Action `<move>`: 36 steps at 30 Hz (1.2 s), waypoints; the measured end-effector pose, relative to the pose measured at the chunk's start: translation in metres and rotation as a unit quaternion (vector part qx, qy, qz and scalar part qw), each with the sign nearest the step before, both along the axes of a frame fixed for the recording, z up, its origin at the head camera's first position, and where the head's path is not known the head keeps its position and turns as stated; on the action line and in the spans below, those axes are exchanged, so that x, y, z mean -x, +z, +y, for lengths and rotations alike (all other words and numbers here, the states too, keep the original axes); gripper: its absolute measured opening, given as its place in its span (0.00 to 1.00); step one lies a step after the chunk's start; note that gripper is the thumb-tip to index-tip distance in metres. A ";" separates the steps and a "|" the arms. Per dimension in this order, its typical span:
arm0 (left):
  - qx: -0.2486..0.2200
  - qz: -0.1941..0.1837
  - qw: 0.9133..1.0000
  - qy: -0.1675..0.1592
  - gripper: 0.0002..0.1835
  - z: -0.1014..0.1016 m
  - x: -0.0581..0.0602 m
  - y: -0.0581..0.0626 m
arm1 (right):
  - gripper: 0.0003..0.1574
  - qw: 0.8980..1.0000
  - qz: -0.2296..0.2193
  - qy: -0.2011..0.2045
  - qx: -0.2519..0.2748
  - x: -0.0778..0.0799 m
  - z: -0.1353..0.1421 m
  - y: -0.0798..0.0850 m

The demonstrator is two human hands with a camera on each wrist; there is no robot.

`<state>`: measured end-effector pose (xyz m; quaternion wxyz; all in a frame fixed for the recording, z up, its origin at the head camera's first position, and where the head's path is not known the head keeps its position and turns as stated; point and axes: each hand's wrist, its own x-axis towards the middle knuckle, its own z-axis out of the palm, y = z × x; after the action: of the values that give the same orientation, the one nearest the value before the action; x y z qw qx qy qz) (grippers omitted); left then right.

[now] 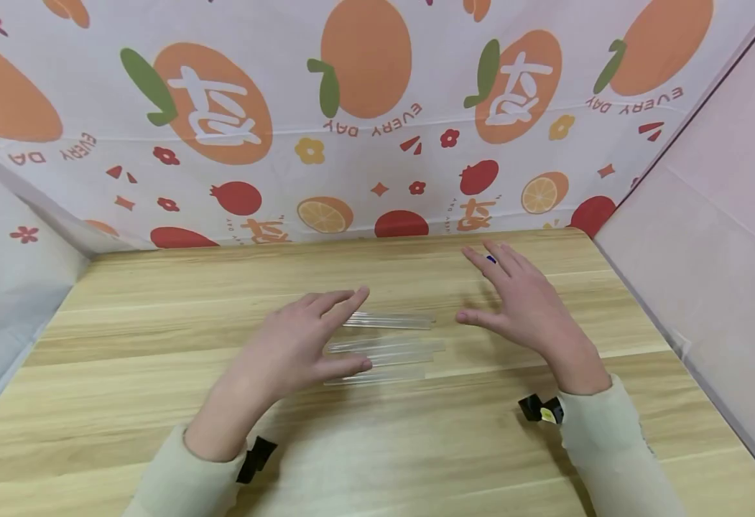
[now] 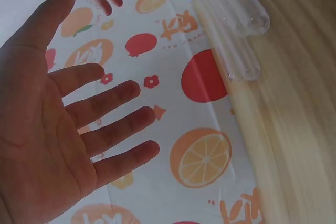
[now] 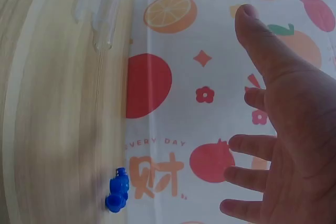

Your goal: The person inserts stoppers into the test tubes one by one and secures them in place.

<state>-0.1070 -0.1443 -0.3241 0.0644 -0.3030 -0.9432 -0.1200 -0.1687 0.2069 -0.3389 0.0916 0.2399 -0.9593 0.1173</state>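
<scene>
Several clear tubes [image 1: 393, 322] lie side by side across the middle of the table, in a back group and a front group [image 1: 390, 352]. Their rounded ends [image 2: 257, 24] show in the left wrist view. My left hand [image 1: 293, 341] hovers over their left ends, thumb and fingers spread, partly hiding them. To the right of the tubes, my right hand [image 1: 526, 301] is held above the table with fingers apart and nothing in it. A small blue knobbly piece [image 3: 117, 190] lies near the table's back edge, mostly covered by the right fingers in the head view.
A fruit-print cloth [image 1: 364, 165] rises along the back edge of the wood-grain table [image 1: 377, 445]. Pale panels [image 1: 707, 215] close off both sides. Black straps [image 1: 257, 459] stick out at both sleeves.
</scene>
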 end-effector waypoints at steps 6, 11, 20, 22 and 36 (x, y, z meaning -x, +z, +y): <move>0.012 -0.005 1.000 -0.011 0.46 0.010 -0.002 -0.009 | 0.62 1.000 -0.011 -0.017 0.005 0.005 0.007 -0.007; 0.018 -0.002 0.999 -0.028 0.42 0.017 -0.003 -0.012 | 0.61 0.999 -0.027 -0.030 0.002 0.011 0.012 -0.012; 0.029 0.008 0.998 -0.048 0.37 0.021 -0.003 -0.016 | 0.57 0.996 -0.062 -0.064 -0.006 0.017 0.018 -0.018; 0.035 0.005 0.998 -0.049 0.36 0.022 -0.003 -0.017 | 0.57 0.995 -0.067 -0.068 -0.006 0.018 0.020 -0.019; 0.039 0.008 0.997 -0.069 0.33 0.030 -0.005 -0.027 | 0.55 0.992 -0.093 -0.089 -0.001 0.020 0.029 -0.027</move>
<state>-0.1018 -0.1147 -0.3511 0.0514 -0.3701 -0.9236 -0.0855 -0.1891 0.2359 -0.3659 0.0119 0.1422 -0.9813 0.1291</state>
